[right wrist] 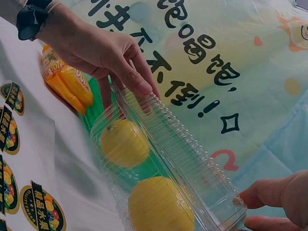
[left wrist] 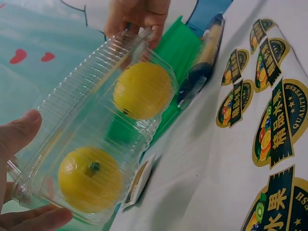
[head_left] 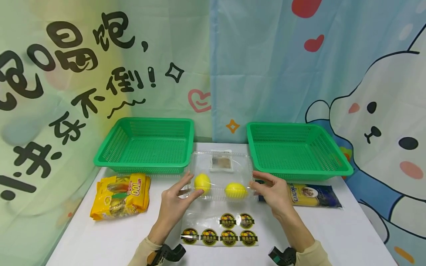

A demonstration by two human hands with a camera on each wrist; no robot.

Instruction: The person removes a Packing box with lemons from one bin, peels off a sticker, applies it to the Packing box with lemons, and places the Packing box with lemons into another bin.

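Clear ribbed box [head_left: 217, 184], two yellow lemons [head_left: 235, 190] inside, in left grip [head_left: 176, 195] and right grip [head_left: 273, 189]

We stretch both forearms from the near side of the scene towards the far side, the left one [head_left: 155, 233] slanting to the right and the right one [head_left: 297, 226] slanting to the left. Our left hand [head_left: 173, 200] and right hand [head_left: 273, 190] are apart, at about the same depth, each gripping with its thumb opposed to its fingers. Our left thumb [head_left: 196, 193] points right, our right thumb [head_left: 258, 187] left, each nearer than its index finger. Pale sleeves [head_left: 313, 254] cover the near ends of our forearms.
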